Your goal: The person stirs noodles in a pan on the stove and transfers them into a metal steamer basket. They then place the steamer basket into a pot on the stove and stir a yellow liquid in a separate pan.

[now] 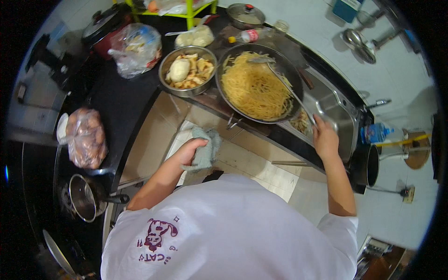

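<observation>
A large dark wok (219, 89) full of yellow potato-like shreds (252, 87) stands at the counter's front edge, beside the sink. My right hand (325, 136) grips the handle end of a long metal spatula (287, 82), whose blade rests on the shreds at the wok's far side. In my left hand (191, 150) is a grey-green cloth (206, 148), held in front of the counter, over the floor. Left of the wok, a steel bowl (187, 92) holds browned chunks and a pale rounded lump.
A stainless sink (344, 129) lies right of the wok. Behind stand a lidded pan (246, 17) and a plastic bottle (250, 35). Plastic bags (134, 49) and a bag of eggs (85, 138) sit left, above a small saucepan (83, 197). A dark pot (365, 166) is at right.
</observation>
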Motion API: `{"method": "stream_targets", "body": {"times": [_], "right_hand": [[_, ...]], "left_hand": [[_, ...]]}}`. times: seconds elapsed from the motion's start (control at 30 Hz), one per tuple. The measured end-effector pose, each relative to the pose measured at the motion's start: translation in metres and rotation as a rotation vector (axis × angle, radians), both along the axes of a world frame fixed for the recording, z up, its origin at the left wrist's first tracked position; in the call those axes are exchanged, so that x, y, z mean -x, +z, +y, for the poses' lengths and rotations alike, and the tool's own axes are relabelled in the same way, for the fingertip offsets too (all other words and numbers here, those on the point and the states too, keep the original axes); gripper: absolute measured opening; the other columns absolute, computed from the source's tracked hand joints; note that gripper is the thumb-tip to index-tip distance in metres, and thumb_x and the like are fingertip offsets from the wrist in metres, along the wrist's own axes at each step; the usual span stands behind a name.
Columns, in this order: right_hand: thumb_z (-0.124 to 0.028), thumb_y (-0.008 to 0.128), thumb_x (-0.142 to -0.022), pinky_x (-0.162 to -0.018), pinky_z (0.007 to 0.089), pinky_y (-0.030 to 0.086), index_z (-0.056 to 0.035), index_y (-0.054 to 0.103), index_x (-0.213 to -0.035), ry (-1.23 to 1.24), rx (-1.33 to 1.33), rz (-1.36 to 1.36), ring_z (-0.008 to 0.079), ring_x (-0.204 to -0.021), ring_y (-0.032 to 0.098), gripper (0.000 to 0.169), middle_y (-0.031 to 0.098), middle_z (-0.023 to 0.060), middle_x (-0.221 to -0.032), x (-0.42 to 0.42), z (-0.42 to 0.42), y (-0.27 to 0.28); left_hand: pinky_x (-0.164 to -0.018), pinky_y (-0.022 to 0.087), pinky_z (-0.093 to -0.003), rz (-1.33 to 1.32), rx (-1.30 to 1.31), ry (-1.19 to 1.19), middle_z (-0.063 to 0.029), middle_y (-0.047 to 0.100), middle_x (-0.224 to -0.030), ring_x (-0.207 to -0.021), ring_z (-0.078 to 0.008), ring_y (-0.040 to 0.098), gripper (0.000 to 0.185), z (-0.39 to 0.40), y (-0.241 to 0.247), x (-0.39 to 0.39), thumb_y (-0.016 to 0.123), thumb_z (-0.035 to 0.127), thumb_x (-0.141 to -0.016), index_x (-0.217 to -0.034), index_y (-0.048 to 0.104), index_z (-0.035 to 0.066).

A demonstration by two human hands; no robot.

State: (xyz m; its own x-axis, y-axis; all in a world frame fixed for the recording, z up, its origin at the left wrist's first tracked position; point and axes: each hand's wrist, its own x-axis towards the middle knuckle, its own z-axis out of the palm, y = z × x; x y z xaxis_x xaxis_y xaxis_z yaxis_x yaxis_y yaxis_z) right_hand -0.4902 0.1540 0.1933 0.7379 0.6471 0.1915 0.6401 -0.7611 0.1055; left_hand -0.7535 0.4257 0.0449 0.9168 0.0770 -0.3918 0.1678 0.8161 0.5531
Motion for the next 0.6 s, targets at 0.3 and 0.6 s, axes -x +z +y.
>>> {"method": "stream_targets", "body": {"times": [0.3, 0.6], "right_hand": [[-0.018, 0.06, -0.081, -0.059, 0.0333, 0.046, -0.0042, 0.06, -0.095, 0.382, -0.326, 0.176, 0.0272, -0.069, 0.057, 0.02, 0.058, 0.0102, -0.077, 0.026, 0.05, -0.016], [-0.058, 0.038, -0.085, -0.04, 0.0202, 0.03, -0.0081, 0.052, -0.079, -0.146, -0.428, 2.089, 0.0113, -0.051, 0.048, 0.052, 0.052, 0.0009, -0.063, 0.094, 0.298, -0.103]], "left_hand": [[-0.094, 0.038, -0.0414, -0.319, 0.202, 0.43, -0.0092, 0.051, -0.119, -0.11, -0.0245, 0.049, 0.053, -0.007, -0.015, 0.105, 0.06, 0.029, -0.081, -0.124, 0.041, 0.005], [-0.097, 0.035, -0.0416, -0.29, 0.082, 0.68, -0.0108, 0.047, -0.123, -0.114, -0.0266, 0.046, 0.069, -0.051, -0.022, 0.187, 0.071, 0.028, -0.072, -0.127, 0.037, 0.004]]}}
